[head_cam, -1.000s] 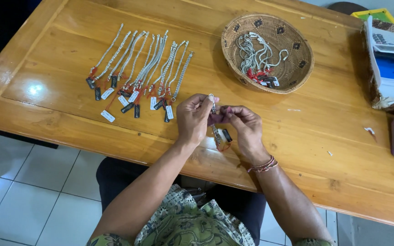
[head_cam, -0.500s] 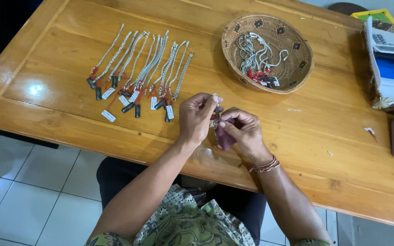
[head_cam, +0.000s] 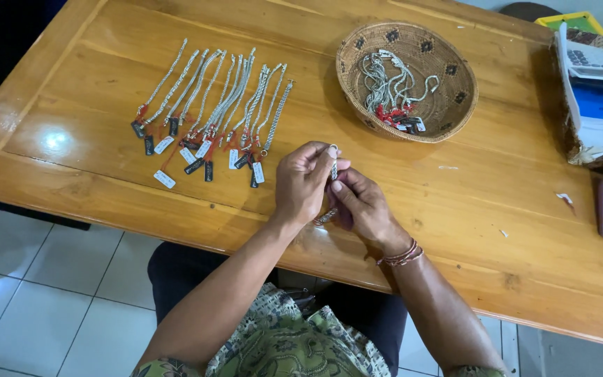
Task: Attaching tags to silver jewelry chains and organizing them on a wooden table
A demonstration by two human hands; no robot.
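Since a moment ago your right hand (head_cam: 361, 206) has slid down the slim silver chain bracelet (head_cam: 332, 174), which runs upright between both pinching hands, left hand (head_cam: 301, 183) gripping its top.

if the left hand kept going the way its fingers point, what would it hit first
The left hand points up and to the right across the table, its fingers pinching the top of a silver chain. Straight on lies bare wood, then probably the basket rim, though depth is hard to judge.
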